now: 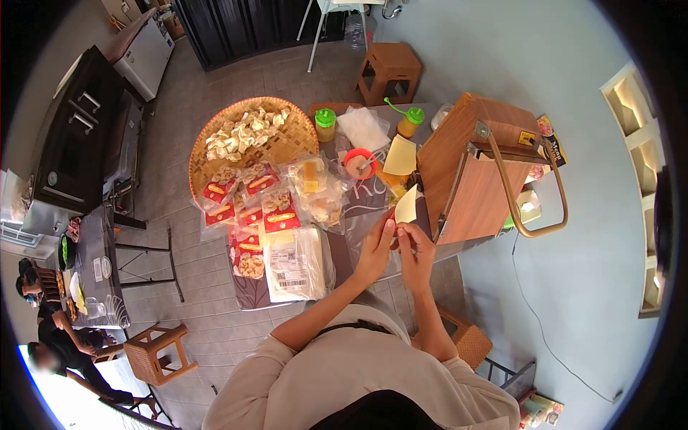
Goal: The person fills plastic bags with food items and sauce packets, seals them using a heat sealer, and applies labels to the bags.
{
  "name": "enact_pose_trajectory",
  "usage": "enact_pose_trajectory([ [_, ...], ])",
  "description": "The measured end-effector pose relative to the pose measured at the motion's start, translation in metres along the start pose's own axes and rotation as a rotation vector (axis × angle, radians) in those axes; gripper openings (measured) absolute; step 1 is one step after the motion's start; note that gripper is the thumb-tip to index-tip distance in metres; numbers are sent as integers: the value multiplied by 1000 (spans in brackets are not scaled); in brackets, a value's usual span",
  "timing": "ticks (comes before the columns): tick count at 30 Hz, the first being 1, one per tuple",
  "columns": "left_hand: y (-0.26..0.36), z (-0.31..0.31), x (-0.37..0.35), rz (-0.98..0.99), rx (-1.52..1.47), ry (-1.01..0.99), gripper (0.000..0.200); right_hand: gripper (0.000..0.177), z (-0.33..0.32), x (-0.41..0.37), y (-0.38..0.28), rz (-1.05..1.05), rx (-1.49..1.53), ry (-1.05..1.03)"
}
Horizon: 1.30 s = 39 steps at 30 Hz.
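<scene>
My left hand (377, 248) and my right hand (416, 254) are close together over the table's front right side. Between their closed fingertips is a small pale yellow slip of paper (406, 206), standing up with a slight curl. Beyond it lies a larger piece of yellow paper (400, 155), beside an orange-red bowl (360, 164) holding a pale mixture and a utensil. Left of my hands are several red-labelled snack packs (279, 211), clear bags of pale pieces (319, 190), and a plastic-wrapped stack (290, 265) with a barcode label.
A round woven tray (294, 140) with pale chips (244, 136) stands at the table's back left. Two green-lidded bottles (325, 127) (411, 123) are at the back. A wooden box with a curved handle (473, 172) borders the right. Stools and two seated people are farther off.
</scene>
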<state>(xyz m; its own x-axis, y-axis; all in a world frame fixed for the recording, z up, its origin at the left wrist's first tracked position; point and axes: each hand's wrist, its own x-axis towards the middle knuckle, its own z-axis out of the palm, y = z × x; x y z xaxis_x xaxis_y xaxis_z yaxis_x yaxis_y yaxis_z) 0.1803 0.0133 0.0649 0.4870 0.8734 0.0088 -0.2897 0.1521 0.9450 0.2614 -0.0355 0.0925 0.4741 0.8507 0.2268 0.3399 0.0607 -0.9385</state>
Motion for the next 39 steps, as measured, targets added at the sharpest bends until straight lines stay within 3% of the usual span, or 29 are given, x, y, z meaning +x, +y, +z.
enact_pose_trajectory([
  [4, -1, 1, 0, 29, -33, -11, 41, 16, -4, -1, 0, 129, 116, -68],
  [13, 9, 0, -3, -119, -48, -65, 43, 15, -1, -3, -3, 70, 110, -36],
  [15, 6, 1, -2, 39, 24, 8, 41, 13, -2, -4, -7, 36, 74, -16],
  [24, 6, 1, -1, 228, 281, 122, 40, 8, -1, -3, -23, -160, -162, 105],
  [30, 13, -1, -6, 236, 398, 104, 39, 12, 0, -3, -18, -198, -222, 137],
  [39, 6, -1, -5, 257, 331, 117, 37, 16, 3, -1, -4, -224, -197, 77],
])
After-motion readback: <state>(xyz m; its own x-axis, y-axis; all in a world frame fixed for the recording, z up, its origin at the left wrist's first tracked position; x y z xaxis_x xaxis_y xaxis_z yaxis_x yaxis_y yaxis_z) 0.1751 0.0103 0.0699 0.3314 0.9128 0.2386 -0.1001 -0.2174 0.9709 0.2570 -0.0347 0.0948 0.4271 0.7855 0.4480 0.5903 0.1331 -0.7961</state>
